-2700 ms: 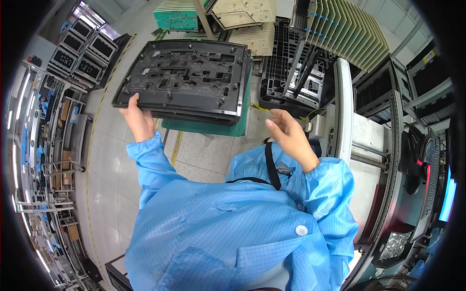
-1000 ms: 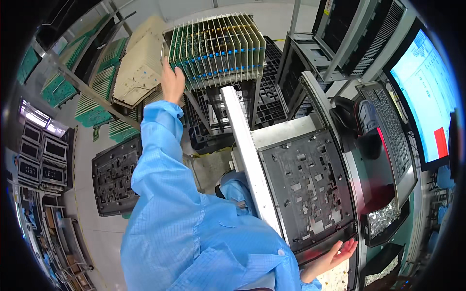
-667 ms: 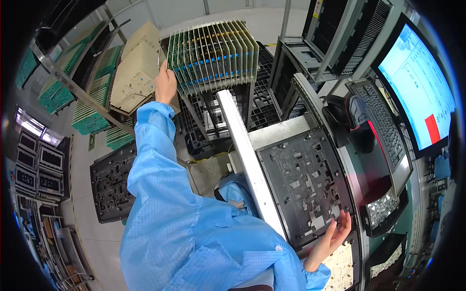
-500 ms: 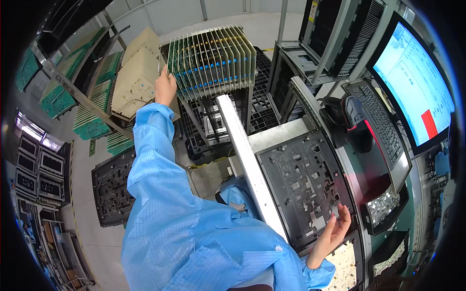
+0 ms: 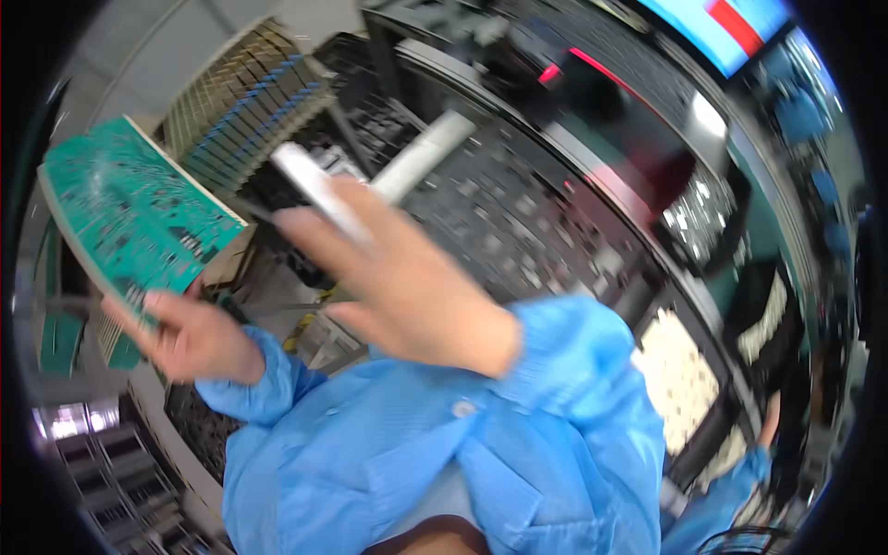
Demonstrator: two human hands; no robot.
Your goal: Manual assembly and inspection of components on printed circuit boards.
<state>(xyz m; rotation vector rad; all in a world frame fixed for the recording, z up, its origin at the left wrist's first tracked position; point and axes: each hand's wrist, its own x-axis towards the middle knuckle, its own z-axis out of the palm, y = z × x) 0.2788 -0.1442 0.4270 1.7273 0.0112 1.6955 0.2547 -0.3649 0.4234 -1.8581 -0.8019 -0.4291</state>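
I have the left hand (image 5: 190,344) gripping the lower end of a green circuit board (image 5: 139,208), held tilted, left of the rack of upright boards (image 5: 250,102) in my view. My right hand (image 5: 407,282), blurred, is wide, overlapping the white rail (image 5: 303,168); I can't tell whether they touch.

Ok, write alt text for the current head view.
A bare left hand grips a green circuit board near its lower end; the open right hand, blurred, is in front of a pale rail. Beyond them stands a rack of boards.
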